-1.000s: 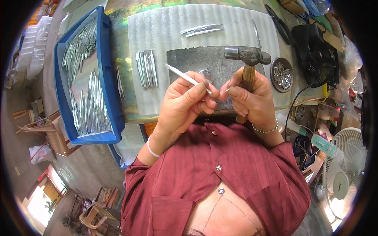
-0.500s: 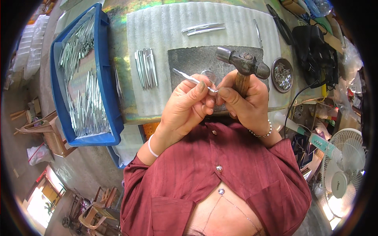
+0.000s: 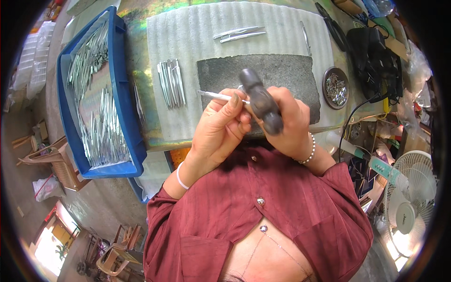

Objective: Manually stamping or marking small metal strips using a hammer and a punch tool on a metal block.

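Observation:
Between the thumb and fingers of my left hand (image 3: 217,127) is a slim silver metal piece shaped like tweezers (image 3: 210,95), one end pointing left. My right hand (image 3: 292,117) is closed around a ball-peen hammer (image 3: 262,101). The hammer's dark head is blurred and covers the right end of the silver piece, so contact cannot be made out. Both hands are over the near edge of a dark, rough slab (image 3: 289,70). It lies on a white foam mat (image 3: 188,37). Left of the slab, several similar silver pieces (image 3: 172,84) lie side by side.
A blue tray (image 3: 123,89) full of silver pieces stands at the left. A few more pieces (image 3: 240,34) lie at the mat's far side. On the right are a round dish (image 3: 324,91) of small metal parts, a black device (image 3: 371,58) with a cable, and a fan (image 3: 411,188).
The hammer head has swung down and left, from upright beyond my right hand to across the silver piece's right end. My right hand has turned; the left still pinches the piece.

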Motion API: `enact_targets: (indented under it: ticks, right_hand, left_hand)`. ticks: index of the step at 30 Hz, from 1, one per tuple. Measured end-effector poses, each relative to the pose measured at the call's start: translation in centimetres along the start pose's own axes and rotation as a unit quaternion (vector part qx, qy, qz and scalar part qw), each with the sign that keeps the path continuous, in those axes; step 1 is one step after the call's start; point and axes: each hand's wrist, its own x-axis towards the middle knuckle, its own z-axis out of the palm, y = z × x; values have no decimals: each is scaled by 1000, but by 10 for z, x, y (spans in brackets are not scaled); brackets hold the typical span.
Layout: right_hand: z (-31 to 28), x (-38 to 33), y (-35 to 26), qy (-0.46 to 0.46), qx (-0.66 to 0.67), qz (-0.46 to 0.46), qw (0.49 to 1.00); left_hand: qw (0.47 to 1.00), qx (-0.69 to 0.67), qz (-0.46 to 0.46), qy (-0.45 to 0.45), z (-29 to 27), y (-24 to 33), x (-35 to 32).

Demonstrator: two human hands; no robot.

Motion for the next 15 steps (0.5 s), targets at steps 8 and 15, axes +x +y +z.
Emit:
enact_targets:
  ticks: [8, 15]
  right_hand:
    - [-24, -7, 22, -100, 95, 275, 952]
    - [-26, -7, 19, -125, 99, 315, 936]
  left_hand:
    - [988, 101, 113, 14, -4, 25, -11]
    - [933, 308, 184, -11, -6, 20, -3]
